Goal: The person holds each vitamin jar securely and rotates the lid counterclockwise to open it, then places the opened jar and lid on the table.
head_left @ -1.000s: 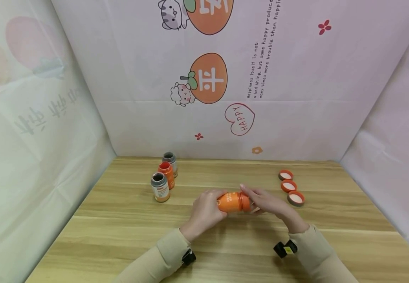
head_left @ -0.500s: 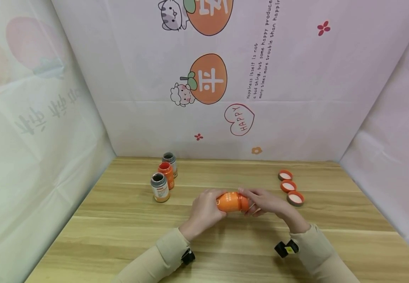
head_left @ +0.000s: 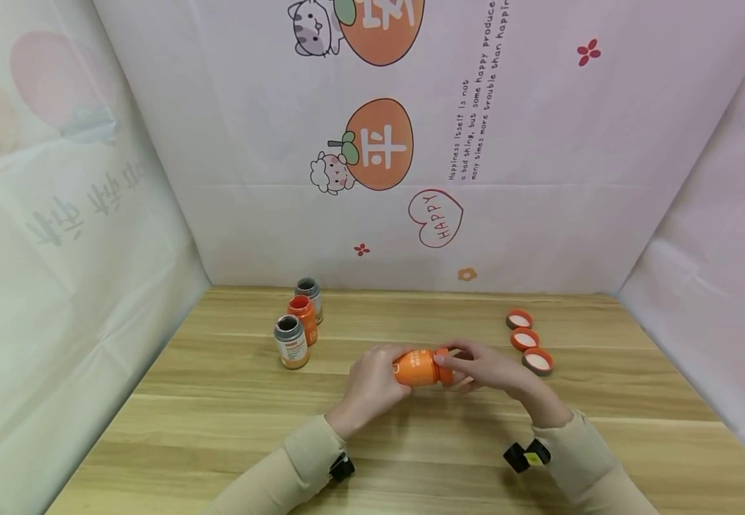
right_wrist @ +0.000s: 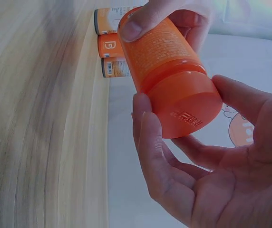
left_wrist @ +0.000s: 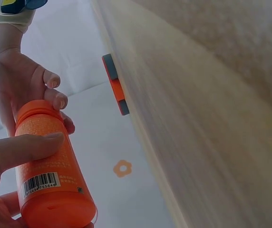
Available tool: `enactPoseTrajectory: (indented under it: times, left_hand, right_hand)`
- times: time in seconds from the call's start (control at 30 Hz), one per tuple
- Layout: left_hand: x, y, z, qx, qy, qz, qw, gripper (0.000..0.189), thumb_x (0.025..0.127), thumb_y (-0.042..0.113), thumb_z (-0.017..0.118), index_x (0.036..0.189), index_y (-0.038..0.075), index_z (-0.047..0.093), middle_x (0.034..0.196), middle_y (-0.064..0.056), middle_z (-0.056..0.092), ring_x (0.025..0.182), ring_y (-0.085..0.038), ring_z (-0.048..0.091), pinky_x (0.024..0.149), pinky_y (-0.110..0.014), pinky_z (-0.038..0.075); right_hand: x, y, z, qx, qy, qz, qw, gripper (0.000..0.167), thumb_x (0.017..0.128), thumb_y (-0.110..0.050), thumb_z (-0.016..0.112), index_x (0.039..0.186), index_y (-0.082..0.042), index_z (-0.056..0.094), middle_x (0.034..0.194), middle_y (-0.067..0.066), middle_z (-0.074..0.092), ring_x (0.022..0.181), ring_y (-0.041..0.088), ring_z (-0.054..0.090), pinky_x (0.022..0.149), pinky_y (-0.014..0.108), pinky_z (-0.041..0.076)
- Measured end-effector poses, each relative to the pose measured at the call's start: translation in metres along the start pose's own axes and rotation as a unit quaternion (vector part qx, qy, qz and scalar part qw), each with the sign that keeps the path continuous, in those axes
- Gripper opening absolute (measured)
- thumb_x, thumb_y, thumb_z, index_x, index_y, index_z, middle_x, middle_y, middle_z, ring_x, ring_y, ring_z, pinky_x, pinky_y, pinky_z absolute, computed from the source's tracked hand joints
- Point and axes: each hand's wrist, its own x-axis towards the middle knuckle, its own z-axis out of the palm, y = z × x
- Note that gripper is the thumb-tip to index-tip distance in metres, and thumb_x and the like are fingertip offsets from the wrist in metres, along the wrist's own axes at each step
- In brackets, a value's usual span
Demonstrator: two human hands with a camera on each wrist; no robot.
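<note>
An orange pill bottle (head_left: 414,368) lies tilted on its side in the air above the table, its orange screw cap (right_wrist: 186,102) on its neck and facing right. My left hand (head_left: 374,383) grips the bottle's body, thumb across its side, over a barcode seen in the left wrist view. Around the cap curl the fingers of my right hand (head_left: 489,370). In the right wrist view the thumb touches one side of the cap and fingertips touch the opposite side. Raised lettering shows on the cap's top.
At the back left stand three open bottles: a grey-necked one (head_left: 293,347) in front, an orange one (head_left: 308,322) and another grey-necked one (head_left: 313,295) behind. Three upturned caps, the nearest a grey-and-orange cap (head_left: 538,362), lie in a row at the right. White printed cloth (head_left: 269,214) encloses the table.
My right hand's fingers have shifted their hold on the cap, a raised fingertip coming down onto it. The bottle has moved very slightly left. The standing bottles and loose caps stay put.
</note>
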Motion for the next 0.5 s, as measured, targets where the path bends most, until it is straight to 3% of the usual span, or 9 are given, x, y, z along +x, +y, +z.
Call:
enactPoseTrajectory:
  times: [0.2, 0.5]
  left_hand:
    - [-0.0005, 0.0006, -0.0014, -0.001, -0.003, -0.006, 1.0000, 0.055, 0.059, 0.010, 0.084, 0.111, 0.019, 0.068, 0.103, 0.004, 0.070, 0.089, -0.012, 0.060, 0.075, -0.031, 0.048]
    - [0.0011, 0.0010, -0.0018, 0.003, 0.001, -0.008, 1.0000, 0.057, 0.058, 0.012, 0.083, 0.113, 0.019, 0.068, 0.103, 0.003, 0.070, 0.089, -0.012, 0.060, 0.073, -0.030, 0.047]
  right_hand:
    - [-0.0018, 0.0003, 0.0002, 0.008, 0.002, -0.011, 0.9999, 0.055, 0.091, -0.036, 0.061, 0.134, -0.006, 0.045, 0.126, 0.020, 0.052, 0.099, 0.023, 0.062, 0.084, 0.047, 0.053]
    - [-0.0008, 0.0054, 0.0001, 0.017, 0.029, -0.053, 0.9980, 0.055, 0.082, -0.024, 0.073, 0.130, -0.009, 0.051, 0.132, 0.021, 0.048, 0.105, 0.027, 0.059, 0.086, 0.044, 0.052]
